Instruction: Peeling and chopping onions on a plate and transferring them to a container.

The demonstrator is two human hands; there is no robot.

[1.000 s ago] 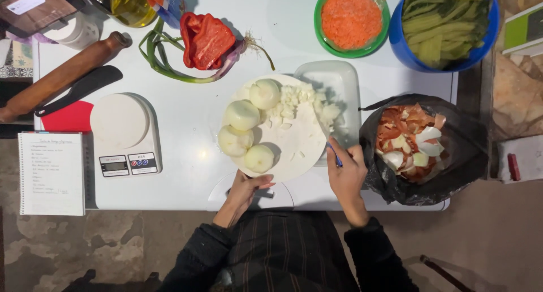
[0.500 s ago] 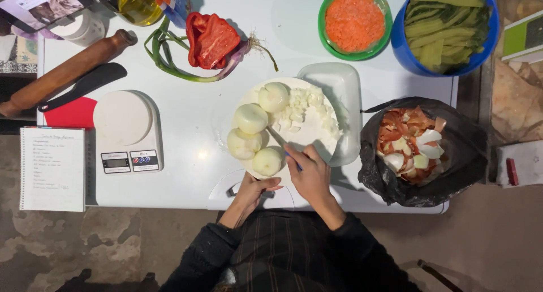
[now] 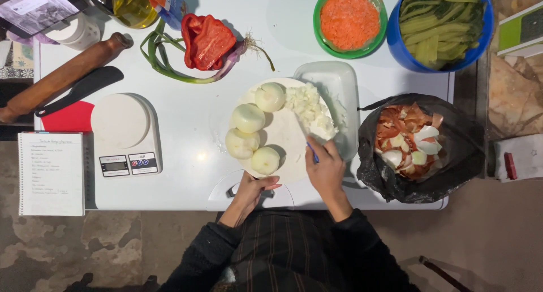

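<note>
A round white cutting board [image 3: 283, 139] lies on the white table [image 3: 192, 105]. Several peeled onions [image 3: 249, 117] sit on its left half, and a heap of chopped onion [image 3: 310, 111] lies at its upper right. My right hand [image 3: 326, 170] is closed on a blue-handled knife [image 3: 313, 152] whose blade reaches toward the chopped heap. My left hand [image 3: 253, 189] rests at the board's near edge, just below the nearest onion [image 3: 266, 159], fingers bent and holding nothing I can make out.
A white tray [image 3: 334, 94] lies behind the board. A black bag of peelings [image 3: 418, 145] is at right. Behind: green bowl of grated carrot [image 3: 349, 17], blue bowl of green vegetables [image 3: 441, 20], red pepper [image 3: 206, 40], spring onions. At left: kitchen scale [image 3: 124, 133], rolling pin [image 3: 62, 77], notebook [image 3: 51, 173].
My right hand came from the bag side to the board's middle, then shifted right to the chopped heap. My left hand stayed at the board's near edge.
</note>
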